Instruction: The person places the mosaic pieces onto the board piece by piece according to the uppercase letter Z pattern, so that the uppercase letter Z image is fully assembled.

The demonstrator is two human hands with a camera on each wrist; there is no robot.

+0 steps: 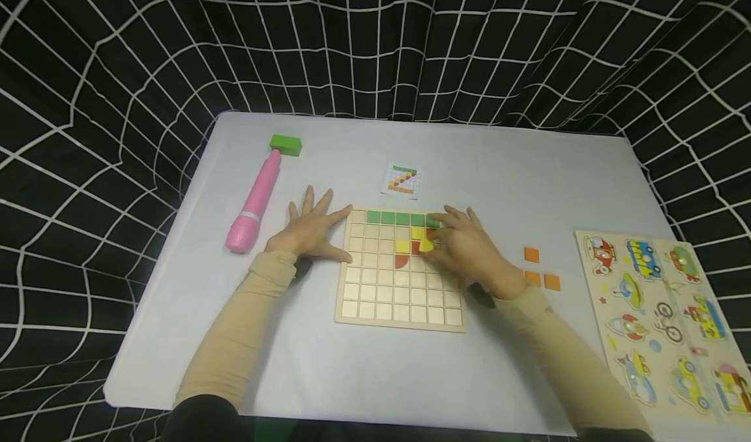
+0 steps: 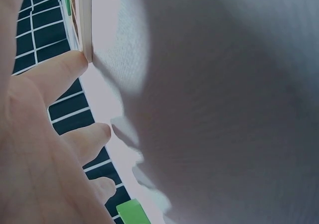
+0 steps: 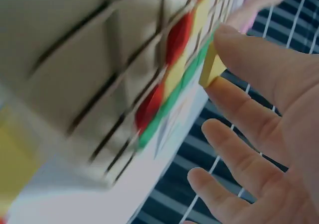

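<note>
A square wooden grid board (image 1: 375, 295) lies on the table. Green tiles (image 1: 388, 218) line its top row; below them, yellow squares (image 1: 402, 246) and red rounded pieces (image 1: 401, 261) form a diagonal. My right hand (image 1: 469, 250) pinches a yellow tile (image 3: 212, 67) between thumb and index finger over the upper right of the board, its other fingers spread. At the board's left edge my left hand (image 1: 308, 231) has its fingers spread wide, with index fingertip and thumb against the rim. In the left wrist view that index fingertip (image 2: 77, 60) meets the board's corner.
Behind the board lies a small pattern card (image 1: 402, 181). Several loose orange tiles (image 1: 531, 255) sit to the right, beside a vehicle puzzle board (image 1: 651, 311). A pink club-shaped stick (image 1: 258, 197) and a green block (image 1: 286, 145) are at the left. Black netted curtains (image 1: 375, 44) surround the table.
</note>
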